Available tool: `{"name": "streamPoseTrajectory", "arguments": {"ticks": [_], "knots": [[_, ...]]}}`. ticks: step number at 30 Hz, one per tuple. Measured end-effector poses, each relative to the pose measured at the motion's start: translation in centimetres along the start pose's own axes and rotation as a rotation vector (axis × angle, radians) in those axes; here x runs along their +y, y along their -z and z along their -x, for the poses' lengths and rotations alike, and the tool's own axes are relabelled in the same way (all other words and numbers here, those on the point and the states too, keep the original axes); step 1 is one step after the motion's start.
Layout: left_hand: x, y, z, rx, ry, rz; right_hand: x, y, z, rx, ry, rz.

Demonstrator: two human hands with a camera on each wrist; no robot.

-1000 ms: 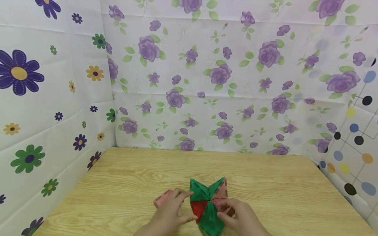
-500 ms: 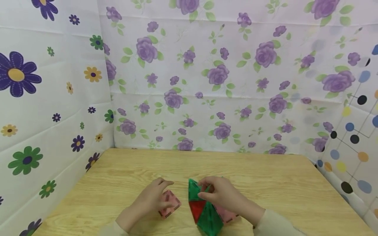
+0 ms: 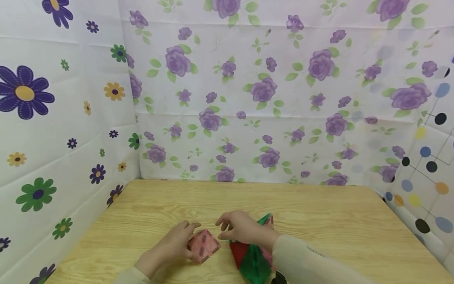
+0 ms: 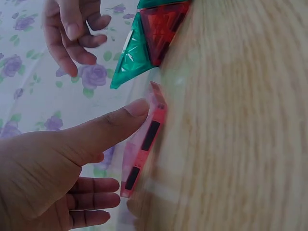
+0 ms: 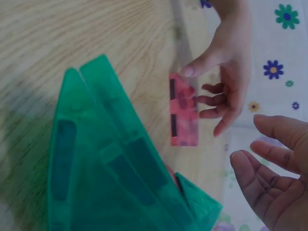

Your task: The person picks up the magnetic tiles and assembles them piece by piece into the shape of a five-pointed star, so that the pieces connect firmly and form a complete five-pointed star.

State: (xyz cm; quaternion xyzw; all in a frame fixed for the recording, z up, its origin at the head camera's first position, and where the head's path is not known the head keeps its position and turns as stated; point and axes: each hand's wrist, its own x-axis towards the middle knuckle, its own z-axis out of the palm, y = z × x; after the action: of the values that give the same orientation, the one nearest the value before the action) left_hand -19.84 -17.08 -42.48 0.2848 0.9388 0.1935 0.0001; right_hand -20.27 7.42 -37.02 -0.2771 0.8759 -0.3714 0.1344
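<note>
A pink translucent magnetic tile (image 3: 207, 247) with dark strips along its edges lies on the wooden table. My left hand (image 3: 173, 241) is at its left side, thumb and fingers spread around its near edge; in the left wrist view the thumb overlaps the tile's end. My right hand (image 3: 242, 227), fingers loosely bent and holding nothing, hovers between that tile and a shape of joined magnetic tiles (image 3: 255, 263). Green, red and pink pieces make up this shape, partly hidden by the right hand and sleeve. A green tile (image 5: 130, 159) looms large in the right wrist view.
The wooden table (image 3: 159, 201) extends back to a floral curtain (image 3: 248, 98). A flower-patterned cloth (image 3: 78, 110) hangs on the left, and a dotted cloth (image 3: 429, 177) on the right.
My right hand has left the pink piece in the joined shape and moved left over it, towards the single pink tile. My left hand has shifted left, uncovering more of that tile.
</note>
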Motion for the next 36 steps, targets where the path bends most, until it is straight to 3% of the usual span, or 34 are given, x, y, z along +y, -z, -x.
{"name": "streamPoseTrajectory", "arguments": {"ticks": [13,16,26,36], "knots": [[-0.5,-0.9,0.5,-0.006,0.016,0.008,0.7,-2.5,-3.2,-0.023,0.044,0.329],[-0.7,-1.0,0.5,-0.003,0.018,0.036,0.7,-3.1,-3.5,-0.026,0.019,0.353],[-0.6,-1.5,0.5,0.017,0.016,0.085,0.7,-3.9,-3.6,-0.073,-0.068,0.315],[-0.6,-1.8,0.8,0.061,0.006,0.101,0.8,-3.6,-3.6,-0.070,-0.200,0.077]]}}
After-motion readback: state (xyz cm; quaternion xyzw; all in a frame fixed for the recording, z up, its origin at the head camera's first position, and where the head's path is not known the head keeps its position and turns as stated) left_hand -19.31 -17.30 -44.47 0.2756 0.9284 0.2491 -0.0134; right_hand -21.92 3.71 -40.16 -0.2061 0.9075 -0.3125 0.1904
